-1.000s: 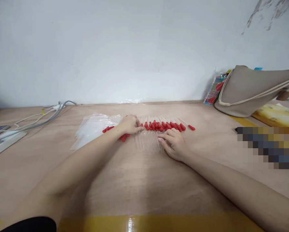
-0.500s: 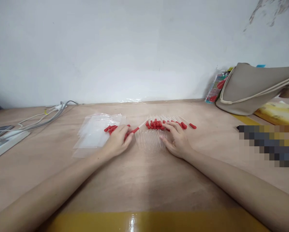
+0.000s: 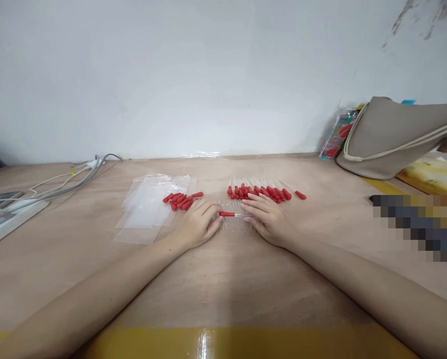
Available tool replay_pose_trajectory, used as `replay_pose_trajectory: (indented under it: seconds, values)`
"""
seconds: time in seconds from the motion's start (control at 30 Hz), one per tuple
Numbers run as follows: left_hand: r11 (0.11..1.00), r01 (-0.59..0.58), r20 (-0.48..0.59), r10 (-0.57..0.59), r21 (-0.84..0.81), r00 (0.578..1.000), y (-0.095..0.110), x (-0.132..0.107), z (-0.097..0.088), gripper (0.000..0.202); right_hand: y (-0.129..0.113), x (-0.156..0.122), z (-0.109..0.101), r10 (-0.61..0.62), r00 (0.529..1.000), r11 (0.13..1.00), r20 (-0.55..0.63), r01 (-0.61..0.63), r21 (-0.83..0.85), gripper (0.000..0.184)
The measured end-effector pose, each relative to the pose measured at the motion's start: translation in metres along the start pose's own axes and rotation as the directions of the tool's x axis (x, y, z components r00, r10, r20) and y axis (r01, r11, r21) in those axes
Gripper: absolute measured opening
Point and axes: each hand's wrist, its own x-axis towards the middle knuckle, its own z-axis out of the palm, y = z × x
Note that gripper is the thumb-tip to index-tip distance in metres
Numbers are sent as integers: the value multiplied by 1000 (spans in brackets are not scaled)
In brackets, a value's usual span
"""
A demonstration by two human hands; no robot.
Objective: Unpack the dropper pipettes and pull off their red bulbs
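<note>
A row of clear droppers with red bulbs (image 3: 263,192) lies on the wooden table (image 3: 223,279). My left hand (image 3: 198,224) pinches the red bulb end of one dropper (image 3: 231,214) that lies sideways between my hands. My right hand (image 3: 270,219) holds the clear tube end of the same dropper, fingers curled over it. A small heap of loose red bulbs (image 3: 181,200) sits just beyond my left hand, beside a stack of clear plastic bags (image 3: 148,207).
A grey tote bag (image 3: 391,137) and a colourful packet (image 3: 335,135) stand at the back right against the white wall. Cables (image 3: 77,174) and a white power strip (image 3: 10,217) lie at the left. Yellow tape (image 3: 223,341) runs along the near table edge.
My left hand drew back from the row of droppers toward me, bringing one dropper out. That dropper now lies sideways between both hands. The loose red bulbs by the bags are uncovered.
</note>
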Motion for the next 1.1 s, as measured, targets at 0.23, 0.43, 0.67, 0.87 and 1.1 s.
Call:
replay_pose_trajectory:
  seconds: [0.23, 0.43, 0.67, 0.87, 1.1]
  values:
    - [999, -35, -2, 35, -27, 999, 4, 10, 8, 31, -1, 0, 4, -26, 1000, 990, 12, 24, 139, 27]
    - [996, -85, 52, 86, -24, 995, 9, 16, 14, 29, 0, 1, 5, -75, 997, 988, -3, 75, 137, 28]
    - [994, -105, 102, 107, -25, 989, 9, 17, 14, 23, -2, 1, 4, -102, 995, 988, -14, 103, 113, 26]
    - [995, -103, 211, 104, -15, 972, 13, 17, 8, 26, -3, -1, 2, -153, 987, 981, -49, 158, 113, 23]
    - [993, -101, 260, 114, -64, 959, 12, 16, 3, 27, -2, -2, 2, -143, 990, 978, 15, 139, 157, 26]
